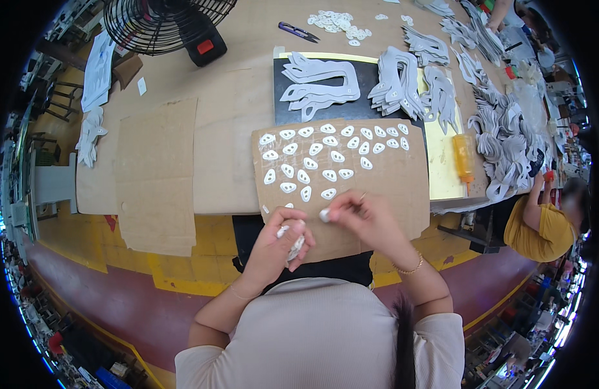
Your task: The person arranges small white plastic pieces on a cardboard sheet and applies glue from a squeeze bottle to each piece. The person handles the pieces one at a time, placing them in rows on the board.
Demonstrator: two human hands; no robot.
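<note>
Several small white oval pieces with dark holes (329,175) lie spread in loose rows on a brown cardboard sheet (403,188) in front of me. My left hand (283,241) is closed around a bunch of the same white pieces, which peek out between the fingers. Between the fingertips of my right hand (364,217) is one white piece (325,214), pinched just above the sheet's near part. Its holes cannot be made out. A white piece (288,206) lies close to my left fingers, partly hidden.
Grey cut-out parts (322,84) are stacked on a black board (286,110) behind the sheet. A yellow bottle (463,159) lies at right. Farther back are a fan (170,26), thread snips (298,31) and a white pile (338,23). Another person (546,220) sits at right.
</note>
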